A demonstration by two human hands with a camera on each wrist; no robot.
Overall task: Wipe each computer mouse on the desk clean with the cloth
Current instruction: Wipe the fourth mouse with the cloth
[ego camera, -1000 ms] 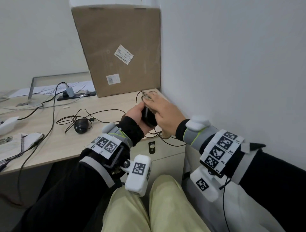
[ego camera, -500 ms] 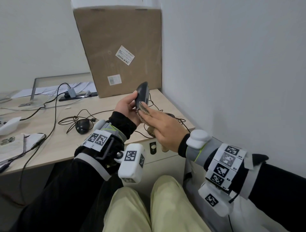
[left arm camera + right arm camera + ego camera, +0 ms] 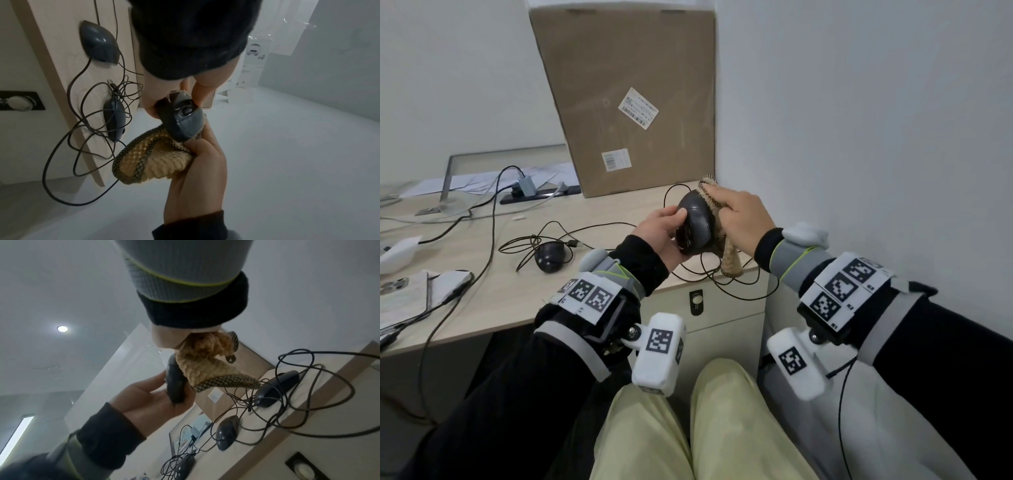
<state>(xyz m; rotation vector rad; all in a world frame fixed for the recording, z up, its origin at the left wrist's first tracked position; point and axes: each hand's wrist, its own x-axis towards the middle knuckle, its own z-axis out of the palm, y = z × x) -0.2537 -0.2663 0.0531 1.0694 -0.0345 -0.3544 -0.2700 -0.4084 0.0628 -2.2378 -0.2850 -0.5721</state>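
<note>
My left hand [image 3: 664, 229] grips a black wired mouse [image 3: 693, 224] above the desk's near right corner, thumb on its top. My right hand [image 3: 746, 219] holds a tan cloth with a black checked edge [image 3: 729, 260] and presses it against the mouse's right side. The left wrist view shows the held mouse [image 3: 180, 120] with its scroll wheel facing the camera and the cloth [image 3: 150, 160] bunched below it. In the right wrist view the cloth [image 3: 207, 366] covers one side of the mouse [image 3: 175, 386]. Another black mouse [image 3: 549, 257] lies on the desk [image 3: 482, 291] among its cable.
A large cardboard box [image 3: 630, 102] leans at the back against the wall. Loose cables loop over the desk corner. Two more mice [image 3: 275, 389] [image 3: 227, 433] lie on the desk. A drawer unit with a lock [image 3: 695, 301] sits under the desk. Papers lie at the left.
The left hand has lowered and turned the mouse from standing upright. The right hand with the cloth has slid from the mouse's lower face to its right side.
</note>
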